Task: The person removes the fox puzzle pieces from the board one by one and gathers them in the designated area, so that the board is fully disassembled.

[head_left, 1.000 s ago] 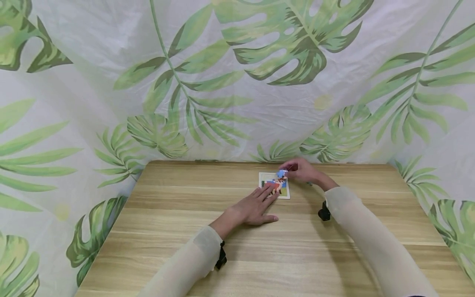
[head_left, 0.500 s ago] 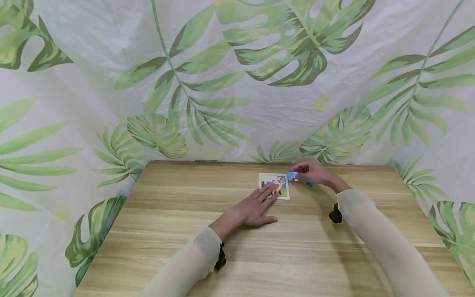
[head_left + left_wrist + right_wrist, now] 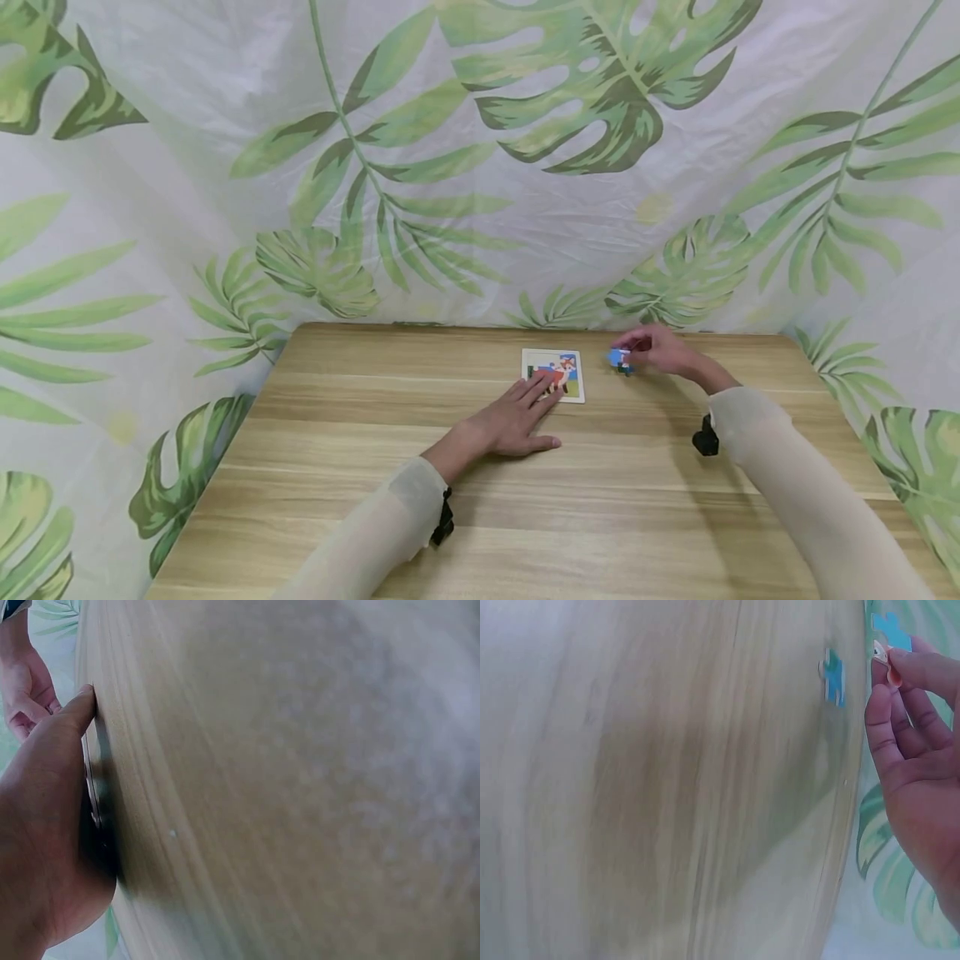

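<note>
The left hand [image 3: 517,421] lies flat on the wooden tabletop [image 3: 375,467], fingers straight, with its fingertips [image 3: 546,383] resting on the near edge of the puzzle board [image 3: 553,372]. To the right of the board, well apart from it, the right hand [image 3: 660,350] pinches a blue puzzle piece [image 3: 617,357] just above the tabletop. Another blue piece [image 3: 832,676] lies on the wood just beside those fingers.
</note>
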The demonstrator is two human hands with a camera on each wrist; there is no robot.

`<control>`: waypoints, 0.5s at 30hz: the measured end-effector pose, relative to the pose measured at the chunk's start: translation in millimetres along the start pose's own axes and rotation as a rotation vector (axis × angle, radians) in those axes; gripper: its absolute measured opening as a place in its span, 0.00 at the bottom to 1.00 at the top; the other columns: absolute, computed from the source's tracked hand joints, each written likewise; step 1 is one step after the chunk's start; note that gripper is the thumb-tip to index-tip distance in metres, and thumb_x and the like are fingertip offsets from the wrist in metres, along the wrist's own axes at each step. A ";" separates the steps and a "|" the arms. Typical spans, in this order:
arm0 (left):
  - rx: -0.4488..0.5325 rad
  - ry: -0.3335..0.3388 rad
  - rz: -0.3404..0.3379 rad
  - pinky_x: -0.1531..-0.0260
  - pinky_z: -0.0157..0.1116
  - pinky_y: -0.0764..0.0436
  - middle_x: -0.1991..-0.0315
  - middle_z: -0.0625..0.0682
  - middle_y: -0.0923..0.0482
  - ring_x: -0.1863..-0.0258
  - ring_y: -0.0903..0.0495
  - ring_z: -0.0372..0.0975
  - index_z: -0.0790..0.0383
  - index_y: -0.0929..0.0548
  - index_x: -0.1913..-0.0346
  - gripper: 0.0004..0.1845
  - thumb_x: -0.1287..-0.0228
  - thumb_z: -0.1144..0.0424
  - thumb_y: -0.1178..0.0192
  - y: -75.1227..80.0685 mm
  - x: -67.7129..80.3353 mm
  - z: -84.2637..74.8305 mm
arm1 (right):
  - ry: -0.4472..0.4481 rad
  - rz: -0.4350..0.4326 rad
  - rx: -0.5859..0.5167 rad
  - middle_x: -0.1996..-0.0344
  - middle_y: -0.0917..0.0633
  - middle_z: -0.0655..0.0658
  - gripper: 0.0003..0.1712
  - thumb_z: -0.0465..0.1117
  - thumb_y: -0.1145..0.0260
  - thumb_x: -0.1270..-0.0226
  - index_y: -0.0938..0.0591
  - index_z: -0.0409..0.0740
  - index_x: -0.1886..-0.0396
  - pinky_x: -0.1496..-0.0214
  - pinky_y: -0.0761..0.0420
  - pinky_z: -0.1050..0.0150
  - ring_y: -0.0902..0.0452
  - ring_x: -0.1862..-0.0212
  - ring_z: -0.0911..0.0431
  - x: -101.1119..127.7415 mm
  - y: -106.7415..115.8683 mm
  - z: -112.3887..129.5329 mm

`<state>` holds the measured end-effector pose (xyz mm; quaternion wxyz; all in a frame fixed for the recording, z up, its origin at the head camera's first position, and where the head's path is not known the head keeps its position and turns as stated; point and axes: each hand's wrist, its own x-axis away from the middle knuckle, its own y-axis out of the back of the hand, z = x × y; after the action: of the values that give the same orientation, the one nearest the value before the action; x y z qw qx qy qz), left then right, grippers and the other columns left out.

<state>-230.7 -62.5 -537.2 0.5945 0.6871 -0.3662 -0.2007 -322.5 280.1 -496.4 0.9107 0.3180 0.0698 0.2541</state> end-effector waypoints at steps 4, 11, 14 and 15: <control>0.008 -0.006 -0.014 0.16 0.49 0.56 0.12 0.56 0.68 0.13 0.67 0.48 0.56 0.54 0.12 0.47 0.19 0.32 0.57 -0.8 -0.1 0.9 | -0.020 -0.008 -0.008 0.49 0.11 0.31 0.17 0.29 0.30 0.28 0.14 0.29 0.42 0.59 0.18 0.66 0.18 0.58 0.54 9.5 5.9 -5.9; -0.012 -0.003 -0.006 0.16 0.49 0.57 0.12 0.57 0.67 0.13 0.67 0.49 0.56 0.55 0.12 0.46 0.19 0.32 0.57 0.7 0.1 -0.3 | -0.050 -0.027 -0.027 0.50 0.12 0.29 0.18 0.27 0.28 0.31 0.14 0.27 0.43 0.61 0.18 0.64 0.18 0.59 0.53 23.0 16.4 -19.0; -0.021 -0.002 -0.004 0.16 0.49 0.57 0.12 0.56 0.68 0.13 0.67 0.49 0.55 0.55 0.12 0.47 0.19 0.31 0.58 0.2 0.1 -0.6 | -0.053 -0.044 -0.006 0.50 0.12 0.30 0.17 0.27 0.27 0.32 0.13 0.28 0.44 0.62 0.19 0.67 0.19 0.60 0.56 28.1 19.5 -21.9; -0.021 -0.002 -0.004 0.16 0.49 0.57 0.12 0.56 0.68 0.13 0.67 0.49 0.55 0.55 0.12 0.47 0.19 0.31 0.58 0.3 0.2 -0.8 | -0.046 -0.046 0.003 0.50 0.12 0.29 0.17 0.27 0.27 0.32 0.13 0.27 0.45 0.62 0.20 0.67 0.20 0.60 0.57 29.7 20.1 -22.2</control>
<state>-230.0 -62.1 -536.7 0.6009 0.6815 -0.3634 -0.2061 -311.7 320.6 -500.5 0.9172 0.3237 0.0563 0.2256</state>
